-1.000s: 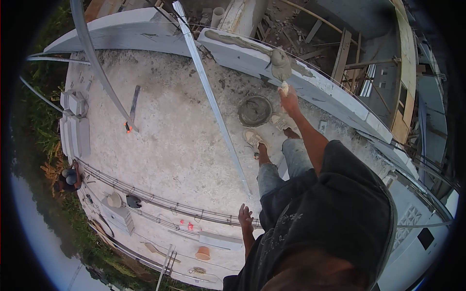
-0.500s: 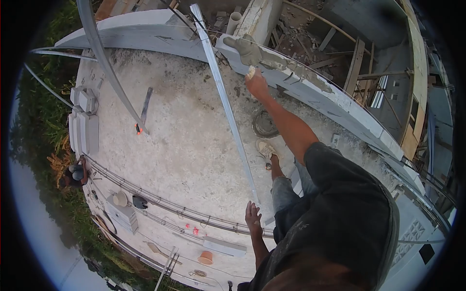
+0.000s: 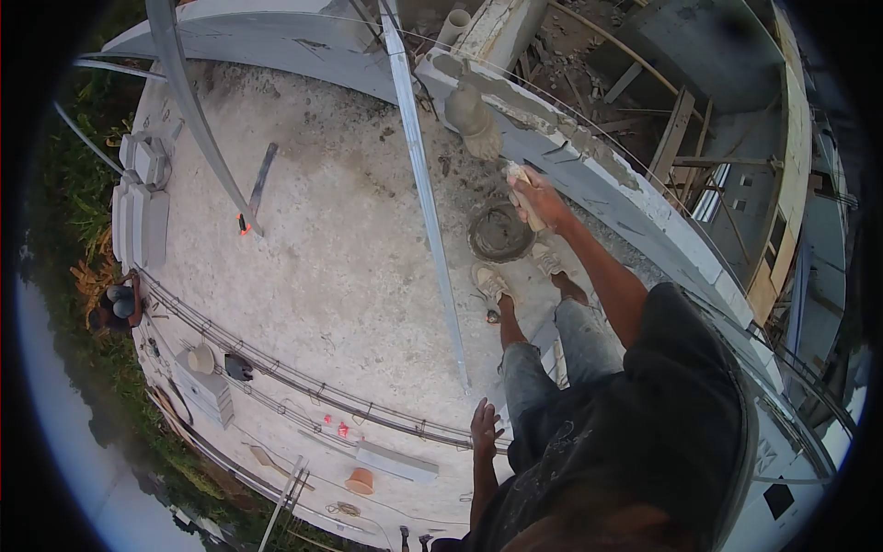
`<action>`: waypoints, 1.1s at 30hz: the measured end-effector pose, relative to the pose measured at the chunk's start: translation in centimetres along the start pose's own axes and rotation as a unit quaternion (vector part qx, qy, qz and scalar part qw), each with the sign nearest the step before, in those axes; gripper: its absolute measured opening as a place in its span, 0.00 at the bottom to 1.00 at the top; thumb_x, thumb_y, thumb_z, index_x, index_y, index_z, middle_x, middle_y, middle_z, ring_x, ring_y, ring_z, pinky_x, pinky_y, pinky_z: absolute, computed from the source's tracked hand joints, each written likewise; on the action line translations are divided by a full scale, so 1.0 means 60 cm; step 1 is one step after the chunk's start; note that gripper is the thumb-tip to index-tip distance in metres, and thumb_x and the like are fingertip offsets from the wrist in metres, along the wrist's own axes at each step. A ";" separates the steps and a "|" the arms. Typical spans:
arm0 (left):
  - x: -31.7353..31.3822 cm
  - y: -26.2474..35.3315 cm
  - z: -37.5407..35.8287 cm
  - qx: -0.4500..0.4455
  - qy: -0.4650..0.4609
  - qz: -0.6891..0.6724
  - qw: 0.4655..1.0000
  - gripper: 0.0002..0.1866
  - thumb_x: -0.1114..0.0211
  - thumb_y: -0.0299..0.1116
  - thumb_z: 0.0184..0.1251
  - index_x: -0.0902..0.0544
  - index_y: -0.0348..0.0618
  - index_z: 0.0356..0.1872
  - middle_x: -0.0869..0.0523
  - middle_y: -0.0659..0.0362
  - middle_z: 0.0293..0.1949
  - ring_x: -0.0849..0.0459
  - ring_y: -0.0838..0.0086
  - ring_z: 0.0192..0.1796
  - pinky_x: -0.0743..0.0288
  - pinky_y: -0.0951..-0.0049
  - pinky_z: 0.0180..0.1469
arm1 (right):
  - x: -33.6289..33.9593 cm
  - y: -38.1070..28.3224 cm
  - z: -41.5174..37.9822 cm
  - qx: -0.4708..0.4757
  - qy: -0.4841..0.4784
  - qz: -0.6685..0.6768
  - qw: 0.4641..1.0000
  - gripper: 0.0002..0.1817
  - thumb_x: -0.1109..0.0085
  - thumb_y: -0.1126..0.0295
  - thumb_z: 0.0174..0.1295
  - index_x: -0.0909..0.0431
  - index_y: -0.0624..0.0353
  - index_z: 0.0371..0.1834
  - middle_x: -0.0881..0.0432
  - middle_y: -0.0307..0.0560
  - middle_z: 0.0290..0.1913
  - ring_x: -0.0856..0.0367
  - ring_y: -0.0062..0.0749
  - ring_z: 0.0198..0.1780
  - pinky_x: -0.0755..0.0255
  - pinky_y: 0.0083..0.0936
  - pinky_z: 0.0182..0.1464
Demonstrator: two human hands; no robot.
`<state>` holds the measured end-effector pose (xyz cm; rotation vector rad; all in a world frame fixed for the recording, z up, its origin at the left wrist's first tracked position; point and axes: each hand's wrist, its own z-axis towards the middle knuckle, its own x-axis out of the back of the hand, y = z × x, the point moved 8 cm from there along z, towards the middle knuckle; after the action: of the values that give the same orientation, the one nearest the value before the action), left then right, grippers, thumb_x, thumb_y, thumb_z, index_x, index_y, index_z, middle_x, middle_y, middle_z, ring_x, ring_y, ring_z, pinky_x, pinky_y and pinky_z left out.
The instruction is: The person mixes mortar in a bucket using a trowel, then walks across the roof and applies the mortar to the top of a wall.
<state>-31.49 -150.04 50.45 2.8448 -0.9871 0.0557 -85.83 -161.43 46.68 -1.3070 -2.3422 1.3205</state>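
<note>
My right hand grips the light wooden handle of a trowel, its blade grey with mortar and beside the face of a low block wall. Wet mortar lies along part of the wall's top. Below the trowel, a round tub of grey mortar stands on the floor by my feet. My left hand is held low with fingers apart and nothing in it, near the lower end of a long metal straightedge.
Another metal bar slants across the left. A level-like tool lies on the concrete floor. Rebar, stacked blocks and an orange bucket line the slab's edge. A person crouches there. Beyond the wall are planks.
My right hand has drawn back from the wall top, toward me and to the right, with the trowel. The view has shifted slightly; my left hand stays low and open.
</note>
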 end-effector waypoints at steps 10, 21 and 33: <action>-0.193 -0.022 0.225 0.027 0.113 0.337 0.934 0.42 0.31 0.50 0.60 0.37 0.35 0.68 0.30 0.40 0.62 0.30 0.41 0.63 0.33 0.52 0.63 | 0.227 0.380 -0.104 -0.143 0.013 -0.203 0.969 0.26 0.41 0.60 0.66 0.30 0.62 0.63 0.24 0.39 0.32 0.27 0.19 0.25 0.31 0.21 0.29; -0.211 -0.055 0.289 -0.088 0.212 0.265 0.937 0.26 0.30 0.44 0.59 0.32 0.39 0.48 0.27 0.44 0.58 0.29 0.46 0.63 0.35 0.51 0.63 | 0.235 0.655 0.055 -0.041 0.060 -0.674 0.735 0.29 0.37 0.64 0.59 0.34 0.46 0.64 0.23 0.52 0.44 0.16 0.53 0.38 0.20 0.46 0.39; -0.173 0.246 0.691 -0.205 0.061 -0.055 0.975 0.39 0.41 0.51 0.72 0.44 0.38 0.73 0.33 0.45 0.66 0.29 0.63 0.65 0.31 0.66 0.60 | 0.318 0.596 0.088 0.077 0.002 -0.779 0.622 0.28 0.37 0.69 0.52 0.29 0.47 0.60 0.26 0.45 0.42 0.20 0.40 0.43 0.23 0.39 0.41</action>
<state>-49.12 -160.69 10.21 2.4781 -0.7160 0.0136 -78.11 -142.16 11.50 0.8562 -1.9789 0.6869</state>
